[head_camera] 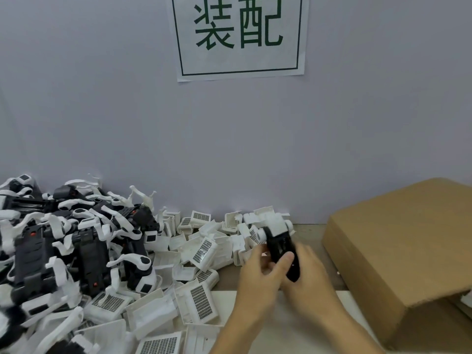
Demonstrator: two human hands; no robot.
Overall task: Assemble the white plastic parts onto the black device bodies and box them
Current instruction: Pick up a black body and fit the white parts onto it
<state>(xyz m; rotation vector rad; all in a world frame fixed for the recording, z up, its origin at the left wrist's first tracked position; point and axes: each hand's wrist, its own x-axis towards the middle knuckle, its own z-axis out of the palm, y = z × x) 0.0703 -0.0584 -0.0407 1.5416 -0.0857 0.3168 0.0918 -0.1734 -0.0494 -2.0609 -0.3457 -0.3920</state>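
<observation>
Black body (281,250) w/ white part (275,224) on top, held above bench; left hand (258,274) and right hand (310,273) both grip it. Long axis near upright; box (398,251) to right, nearer right hand.

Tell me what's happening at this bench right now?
A person is holding one black device body up over the table in both hands, the left hand and right hand gripping its lower end. A white plastic part sits at its top end. To the left lies a heap of black bodies and white clips, with loose white grid-faced pieces spread toward the middle. A cardboard box waits on the right.
</observation>
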